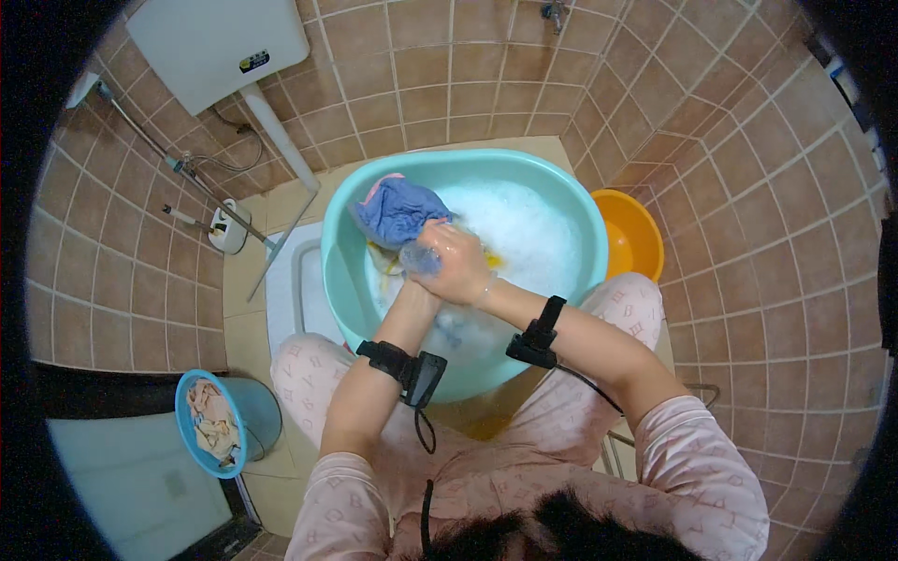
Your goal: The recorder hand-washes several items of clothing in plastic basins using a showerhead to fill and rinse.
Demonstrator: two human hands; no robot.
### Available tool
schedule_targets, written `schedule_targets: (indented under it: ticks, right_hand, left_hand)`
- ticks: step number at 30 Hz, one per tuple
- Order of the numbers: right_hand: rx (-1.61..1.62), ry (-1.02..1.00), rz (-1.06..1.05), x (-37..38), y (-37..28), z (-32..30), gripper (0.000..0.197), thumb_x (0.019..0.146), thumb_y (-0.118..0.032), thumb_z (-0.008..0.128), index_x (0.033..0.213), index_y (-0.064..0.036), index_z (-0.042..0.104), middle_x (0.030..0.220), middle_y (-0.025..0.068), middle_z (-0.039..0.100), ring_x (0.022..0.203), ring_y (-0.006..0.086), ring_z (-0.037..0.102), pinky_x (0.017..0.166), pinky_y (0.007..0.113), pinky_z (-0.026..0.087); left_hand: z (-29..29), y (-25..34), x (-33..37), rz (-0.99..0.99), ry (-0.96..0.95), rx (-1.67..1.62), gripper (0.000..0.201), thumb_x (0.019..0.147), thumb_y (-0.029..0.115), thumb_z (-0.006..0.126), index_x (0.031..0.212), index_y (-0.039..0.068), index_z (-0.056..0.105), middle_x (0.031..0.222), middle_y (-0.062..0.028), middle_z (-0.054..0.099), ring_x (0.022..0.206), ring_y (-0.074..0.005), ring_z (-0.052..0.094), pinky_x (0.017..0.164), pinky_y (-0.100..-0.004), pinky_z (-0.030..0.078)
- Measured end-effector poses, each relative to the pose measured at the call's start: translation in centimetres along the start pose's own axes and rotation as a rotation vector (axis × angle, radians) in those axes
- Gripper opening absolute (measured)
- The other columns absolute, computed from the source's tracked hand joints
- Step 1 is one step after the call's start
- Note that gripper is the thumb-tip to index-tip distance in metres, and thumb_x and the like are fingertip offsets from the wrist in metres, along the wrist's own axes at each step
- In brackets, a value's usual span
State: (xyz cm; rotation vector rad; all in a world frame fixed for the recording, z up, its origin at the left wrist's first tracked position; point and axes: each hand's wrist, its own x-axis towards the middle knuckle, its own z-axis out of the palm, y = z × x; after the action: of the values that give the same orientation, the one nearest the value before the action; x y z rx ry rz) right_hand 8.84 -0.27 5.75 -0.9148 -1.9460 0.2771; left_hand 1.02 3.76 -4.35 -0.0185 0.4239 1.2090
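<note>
Both hands meet above a turquoise washtub [575, 187] of foamy water. My right hand [458, 264] is closed round a wet blue cloth [402, 211], its back turned up. A bunched piece of the cloth pokes out beside the wrists, and the larger wad bulges beyond the fingers toward the tub's far left side. My left hand [425, 286] is closed on the same cloth, pressed against the right one, which hides most of its fingers. Some yellow and pale fabric shows in the suds [514, 224] around the hands.
An orange basin [636, 234] stands right of the tub. On the left are a white squat toilet [283, 290], a blue bucket [267, 416] with beige laundry, and a white bottle [228, 229]. A tap [555, 13] and cistern [220, 47] are on the tiled wall.
</note>
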Motion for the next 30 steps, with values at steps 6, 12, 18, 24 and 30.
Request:
schedule_targets:
  ticks: [6,12,18,24,30]
  right_hand:
    - [0.108,0.018,0.142,-0.3,1.4,0.5,0.025,0.062,-0.014,0.067,0.083,-0.0055,0.057,0.081,0.0154,0.06,0.076,0.0339,0.059,0.066,0.04,0.048]
    - [0.228,0.087,0.542,-0.3,3.6,1.0,0.019,0.067,-0.009,0.062,0.082,0.0015,0.057,0.072,0.0162,0.061,0.065,0.0263,0.06,0.062,0.034,0.047]
    - [0.411,0.102,0.944,-0.3,7.4,1.3,0.028,0.069,-0.014,0.063,0.089,0.0046,0.061,0.073,0.0114,0.063,0.066,0.0171,0.059,0.06,0.031,0.047]
    - [0.947,-0.051,1.452,0.1,7.1,-2.7,0.062,0.075,-0.05,0.062,0.1,0.0065,0.054,0.095,0.0147,0.059,0.082,0.023,0.059,0.071,0.037,0.049]
    - [0.485,-0.147,1.376,-1.2,5.1,-6.2,0.087,0.077,-0.066,0.048,0.126,0.0038,0.033,0.125,0.0189,0.038,0.118,0.0284,0.036,0.098,0.038,0.034]
  left_hand:
    - [-0.8,-1.0,0.0,0.012,0.076,0.002,0.036,0.087,0.042,0.046,0.094,0.009,0.056,0.093,-0.0068,0.06,0.086,-0.0213,0.059,0.079,-0.0432,0.047]
    - [0.9,-1.3,-0.8,-0.048,0.113,0.177,0.027,0.086,0.033,0.047,0.096,0.009,0.055,0.091,-0.0072,0.06,0.084,-0.0199,0.06,0.073,-0.038,0.05]
    - [3.4,-0.6,-2.7,-0.034,0.189,0.388,0.025,0.083,0.023,0.05,0.1,0.005,0.053,0.09,-0.0087,0.06,0.08,-0.0204,0.061,0.065,-0.0391,0.052]
    - [6.5,1.0,-4.3,0.177,0.159,0.601,0.024,0.076,0.014,0.057,0.095,0.0,0.057,0.087,-0.0063,0.06,0.078,-0.0163,0.059,0.07,-0.0302,0.047]
    - [5.9,2.0,-4.7,0.301,0.237,0.996,0.036,0.07,0.015,0.062,0.098,-0.006,0.054,0.094,-0.0119,0.06,0.087,-0.0231,0.057,0.079,-0.0325,0.045]
